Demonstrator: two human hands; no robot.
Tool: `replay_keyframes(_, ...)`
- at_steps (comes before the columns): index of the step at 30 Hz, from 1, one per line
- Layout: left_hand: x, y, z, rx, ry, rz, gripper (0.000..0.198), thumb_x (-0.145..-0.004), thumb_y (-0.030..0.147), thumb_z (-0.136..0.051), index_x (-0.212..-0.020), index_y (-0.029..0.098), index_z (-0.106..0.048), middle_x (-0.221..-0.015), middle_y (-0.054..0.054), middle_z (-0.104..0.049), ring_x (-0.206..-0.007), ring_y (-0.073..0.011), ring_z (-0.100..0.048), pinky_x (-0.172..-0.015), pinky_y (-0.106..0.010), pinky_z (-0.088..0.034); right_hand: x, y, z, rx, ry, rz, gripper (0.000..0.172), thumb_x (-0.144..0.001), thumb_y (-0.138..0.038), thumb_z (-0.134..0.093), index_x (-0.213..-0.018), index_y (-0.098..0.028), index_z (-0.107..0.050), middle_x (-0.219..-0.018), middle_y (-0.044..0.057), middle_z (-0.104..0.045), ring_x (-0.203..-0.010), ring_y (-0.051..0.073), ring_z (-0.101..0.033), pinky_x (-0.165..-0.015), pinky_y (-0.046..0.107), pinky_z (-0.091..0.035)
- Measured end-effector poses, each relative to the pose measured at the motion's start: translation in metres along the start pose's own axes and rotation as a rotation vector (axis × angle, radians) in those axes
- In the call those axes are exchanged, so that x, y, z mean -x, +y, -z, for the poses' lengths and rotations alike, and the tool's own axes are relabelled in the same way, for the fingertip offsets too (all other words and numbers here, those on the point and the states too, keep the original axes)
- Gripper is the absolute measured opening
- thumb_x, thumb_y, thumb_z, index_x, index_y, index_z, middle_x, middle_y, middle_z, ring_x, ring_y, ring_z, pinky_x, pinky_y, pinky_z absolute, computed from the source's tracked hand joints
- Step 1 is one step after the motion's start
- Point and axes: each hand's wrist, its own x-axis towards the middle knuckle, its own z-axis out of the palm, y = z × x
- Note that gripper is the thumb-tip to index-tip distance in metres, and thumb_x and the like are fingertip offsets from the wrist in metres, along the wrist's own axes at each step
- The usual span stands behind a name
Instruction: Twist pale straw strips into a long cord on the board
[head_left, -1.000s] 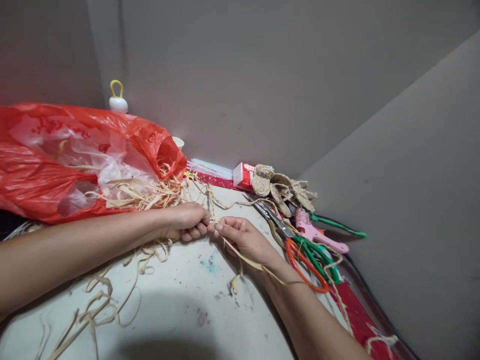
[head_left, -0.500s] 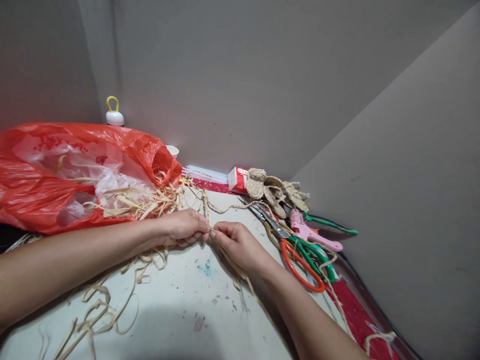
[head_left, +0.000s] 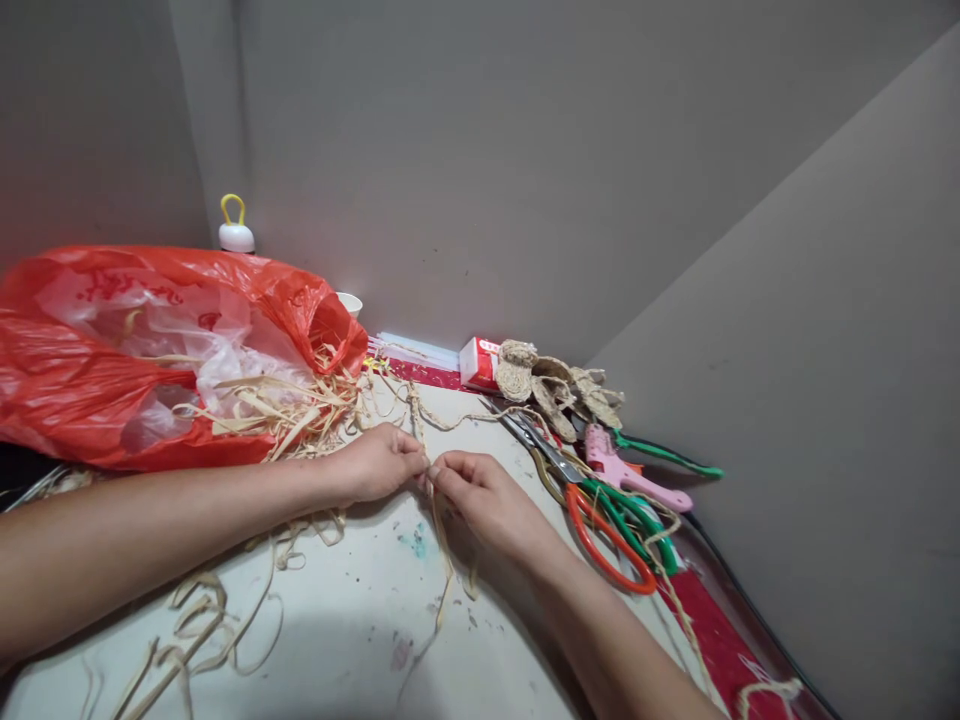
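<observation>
My left hand (head_left: pixel 386 462) and my right hand (head_left: pixel 487 500) meet over the middle of the white table (head_left: pixel 345 630). Both are closed, pinching a braided straw cord (head_left: pixel 417 412) between thumbs and fingers. Beyond my fingertips the finished braid runs away toward the far edge of the table. Loose straw strands (head_left: pixel 441 550) hang from the pinch toward me. The exact point where the strands cross is hidden by my fingers. More flat straw strips (head_left: pixel 199 610) lie curled under and in front of my left forearm.
At left a red plastic bag (head_left: pixel 82 400) spills straw. To the right lie orange-handled scissors (head_left: pixel 611 540), green-handled scissors (head_left: pixel 630 515) and a pink glue gun (head_left: pixel 637 480). Coiled straw pieces (head_left: pixel 559 385), a red and white box (head_left: pixel 478 362) and translucent sticks (head_left: pixel 416 350) line the back.
My hands stay together on the braid. The loose strands by my right hand have shifted and now hang down between my hands. The view has moved slightly.
</observation>
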Motion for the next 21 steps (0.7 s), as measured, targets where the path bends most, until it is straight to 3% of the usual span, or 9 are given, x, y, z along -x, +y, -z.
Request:
replay_keyframes(3, 0.001, -0.001, -0.001, 0.1, 0.006, 0.011, 0.021, -0.071, 0.021, -0.047, -0.051, 0.016, -0.045, -0.042, 0.007, -0.035, -0.038, -0.0044, -0.025, -0.04, -0.02, -0.017, 0.004, 0.001, -0.015, 0.096, 0.152, 0.063, 0.029, -0.083, -0.032, -0.042, -0.057, -0.02, -0.044, -0.05, -0.003, -0.041, -0.048, 0.011, -0.035, -0.046, 0.024, -0.026)
replay_keyframes(6, 0.001, -0.002, 0.0, 0.172, -0.012, 0.017, 0.025, -0.071, 0.022, -0.047, -0.048, 0.019, -0.038, -0.04, 0.008, -0.029, -0.035, -0.0052, -0.021, -0.036, -0.022, -0.014, 0.01, -0.001, -0.024, 0.403, 0.251, 0.119, 0.027, -0.086, -0.026, -0.038, -0.062, -0.019, -0.049, -0.058, 0.003, -0.056, -0.053, 0.014, -0.047, -0.051, 0.026, -0.03)
replay_keyframes(9, 0.001, -0.002, 0.0, 0.227, -0.044, 0.039, 0.026, -0.071, 0.021, -0.047, -0.047, 0.019, -0.036, -0.039, 0.007, -0.029, -0.033, -0.0054, -0.021, -0.035, -0.023, -0.014, 0.016, -0.007, -0.027, 0.763, 0.25, 0.085, 0.025, -0.088, -0.021, -0.036, -0.077, -0.017, -0.059, -0.066, 0.01, -0.067, -0.055, 0.019, -0.057, -0.053, 0.029, -0.028)
replay_keyframes(13, 0.002, -0.001, -0.002, 0.259, -0.052, 0.067, 0.027, -0.072, 0.024, -0.048, -0.049, 0.019, -0.037, -0.038, 0.008, -0.029, -0.033, -0.0051, -0.02, -0.035, -0.022, -0.013, 0.018, -0.012, -0.03, 1.0, 0.187, 0.09, 0.026, -0.09, -0.018, -0.034, -0.088, -0.013, -0.06, -0.07, 0.013, -0.07, -0.057, 0.023, -0.064, -0.051, 0.03, -0.026)
replay_keyframes(17, 0.003, -0.001, -0.004, 0.191, -0.018, 0.081, 0.017, -0.075, 0.028, -0.053, -0.066, 0.014, -0.056, -0.038, 0.008, -0.034, -0.034, -0.0048, -0.022, -0.037, -0.021, -0.012, 0.031, -0.019, -0.042, 1.088, 0.022, 0.197, 0.024, -0.083, -0.009, -0.039, -0.095, -0.009, -0.06, -0.069, 0.012, -0.069, -0.054, 0.023, -0.063, -0.046, 0.031, -0.025)
replay_keyframes(19, 0.004, 0.0, -0.003, 0.176, -0.009, 0.085, 0.019, -0.077, 0.03, -0.053, -0.069, 0.013, -0.057, -0.036, 0.009, -0.033, -0.033, -0.0043, -0.021, -0.037, -0.021, -0.012, 0.045, -0.028, -0.044, 1.043, -0.186, 0.315, 0.017, -0.081, -0.013, -0.045, -0.085, -0.012, -0.062, -0.065, 0.009, -0.069, -0.05, 0.02, -0.06, -0.044, 0.03, -0.026)
replay_keyframes(21, 0.004, 0.001, -0.001, 0.199, -0.03, 0.08, 0.019, -0.079, 0.03, -0.052, -0.068, 0.014, -0.055, -0.035, 0.01, -0.031, -0.032, -0.0042, -0.019, -0.036, -0.02, -0.011, 0.058, -0.037, -0.035, 0.859, -0.423, 0.465, 0.017, -0.082, -0.027, -0.053, -0.071, -0.018, -0.062, -0.061, 0.003, -0.067, -0.046, 0.015, -0.055, -0.044, 0.026, -0.029)
